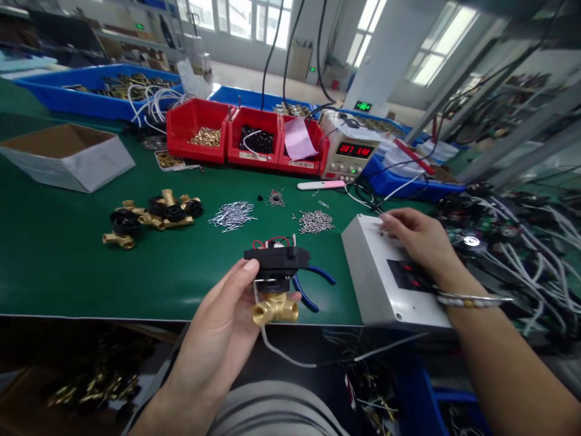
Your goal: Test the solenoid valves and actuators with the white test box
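My left hand [227,309] is closed around a motorized valve [276,281], which has a brass body below and a black housing on top. Thin red wires stick up from the housing, and a white cable hangs down beneath the valve. Over at the right, my right hand [415,236] reaches across a light grey control box [370,272], its thumb and fingers pinched together at the box's far end. What those fingertips grip is too small to make out. Blue-handled pliers [313,297] lie on the green table behind the valve, partly hidden by it.
Brass valve bodies with black parts [167,209] sit at left. Near the middle are piles of metal clips [232,216] and screws [316,222]. Red bins [197,151] and a power supply [349,148] stand behind. Wired units [508,242] crowd the right.
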`<act>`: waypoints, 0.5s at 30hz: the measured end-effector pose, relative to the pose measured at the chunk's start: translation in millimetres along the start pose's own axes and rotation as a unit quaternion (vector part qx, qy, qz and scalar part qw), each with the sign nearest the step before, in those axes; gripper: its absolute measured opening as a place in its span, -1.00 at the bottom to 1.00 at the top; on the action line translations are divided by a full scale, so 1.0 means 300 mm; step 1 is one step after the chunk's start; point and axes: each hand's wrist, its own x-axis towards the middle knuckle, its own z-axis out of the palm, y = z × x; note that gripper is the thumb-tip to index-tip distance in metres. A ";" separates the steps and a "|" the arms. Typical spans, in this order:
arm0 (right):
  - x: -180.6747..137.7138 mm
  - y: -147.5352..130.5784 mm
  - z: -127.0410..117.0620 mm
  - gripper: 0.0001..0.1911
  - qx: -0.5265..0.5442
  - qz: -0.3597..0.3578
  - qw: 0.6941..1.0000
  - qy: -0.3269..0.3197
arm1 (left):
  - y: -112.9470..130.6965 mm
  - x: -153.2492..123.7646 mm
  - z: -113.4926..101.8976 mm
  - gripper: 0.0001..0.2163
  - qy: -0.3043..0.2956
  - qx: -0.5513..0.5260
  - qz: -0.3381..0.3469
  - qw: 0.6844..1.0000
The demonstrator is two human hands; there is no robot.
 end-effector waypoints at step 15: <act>-0.592 -0.157 0.040 -0.49 -0.068 -0.131 0.860 -0.489 | 0.003 -0.016 -0.030 -0.66 -0.046 0.061 0.037 0.996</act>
